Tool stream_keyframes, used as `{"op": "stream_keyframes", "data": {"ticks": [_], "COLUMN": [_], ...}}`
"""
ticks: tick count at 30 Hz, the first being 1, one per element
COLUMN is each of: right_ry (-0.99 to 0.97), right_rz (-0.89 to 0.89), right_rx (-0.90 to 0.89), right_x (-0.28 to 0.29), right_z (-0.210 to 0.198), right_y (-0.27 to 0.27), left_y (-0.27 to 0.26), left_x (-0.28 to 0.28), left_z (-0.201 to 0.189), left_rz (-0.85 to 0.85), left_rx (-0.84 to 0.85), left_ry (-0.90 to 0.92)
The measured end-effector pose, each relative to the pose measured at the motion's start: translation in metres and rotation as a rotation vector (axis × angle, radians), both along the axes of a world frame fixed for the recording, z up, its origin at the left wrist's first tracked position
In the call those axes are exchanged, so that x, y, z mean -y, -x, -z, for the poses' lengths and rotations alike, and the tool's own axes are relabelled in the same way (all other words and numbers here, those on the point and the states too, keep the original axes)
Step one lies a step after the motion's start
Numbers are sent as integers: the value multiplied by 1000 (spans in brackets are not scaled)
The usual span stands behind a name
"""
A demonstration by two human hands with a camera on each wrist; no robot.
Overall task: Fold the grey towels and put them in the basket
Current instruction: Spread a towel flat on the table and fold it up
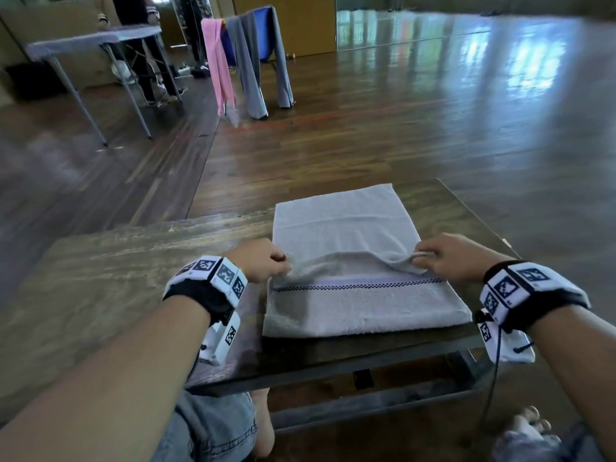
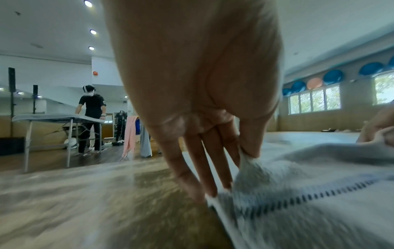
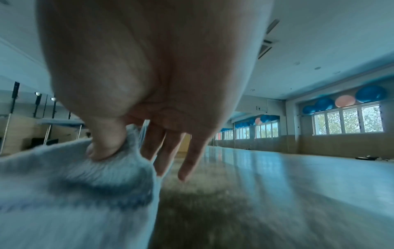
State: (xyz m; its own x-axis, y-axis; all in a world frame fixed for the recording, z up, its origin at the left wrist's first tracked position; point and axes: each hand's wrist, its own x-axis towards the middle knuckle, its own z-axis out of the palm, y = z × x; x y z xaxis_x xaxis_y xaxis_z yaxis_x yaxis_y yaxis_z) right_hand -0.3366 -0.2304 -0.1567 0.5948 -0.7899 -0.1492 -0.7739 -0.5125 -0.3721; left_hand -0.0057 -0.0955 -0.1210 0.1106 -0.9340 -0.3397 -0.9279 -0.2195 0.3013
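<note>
A grey towel with a dotted dark stripe lies on the low wooden table in the head view. My left hand pinches the towel's left edge, and my right hand pinches its right edge. A fold of cloth is lifted between the two hands, just beyond the stripe. In the left wrist view the thumb presses the towel against the fingers. The right wrist view has the thumb pinching a corner of the towel. No basket is in view.
More towels, pink and grey, hang over a blue chair on the floor beyond the table. A folding table with a person standing behind it is at the far left. My knees are under the table's near edge.
</note>
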Motion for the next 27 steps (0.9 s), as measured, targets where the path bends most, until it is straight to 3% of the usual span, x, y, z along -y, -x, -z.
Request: {"op": "stream_keyframes", "data": {"ticks": [3,6,9,11,14,18,20,25,27], "right_ry": [-133,-275,-13,156,136,-1,-23,-154,-68], "right_rz": [-67,-96,-11,69,89,-17,-28,-91,-41], "right_rx": [-101,-53,138,243,235,-33,-46,-23,44], "right_x": [7,7,10,11,10,9,13,16,20], "right_z": [-14,-21,-22,-18,-7,-4,-9,-22,-24], "right_y": [4,11,9,2,-6,-4,-3,7,12], "left_y": [0,-3,-12,-18,-21,-16,-15,-16,-14], "left_x": [0,-4,-2,0,-1,-2,4,14,15], "left_z": [-8,-11,-10,-5,6,16,14,0,0], "left_rz": [18,-11,-133,-198,-189,-112,-105,-173,-219], "left_rx": [-118,-288,-376,-307,-229,-195,-132,-202,-238], "left_ry": [-168,-302,-37,217,356,204,121,-155,-95]}}
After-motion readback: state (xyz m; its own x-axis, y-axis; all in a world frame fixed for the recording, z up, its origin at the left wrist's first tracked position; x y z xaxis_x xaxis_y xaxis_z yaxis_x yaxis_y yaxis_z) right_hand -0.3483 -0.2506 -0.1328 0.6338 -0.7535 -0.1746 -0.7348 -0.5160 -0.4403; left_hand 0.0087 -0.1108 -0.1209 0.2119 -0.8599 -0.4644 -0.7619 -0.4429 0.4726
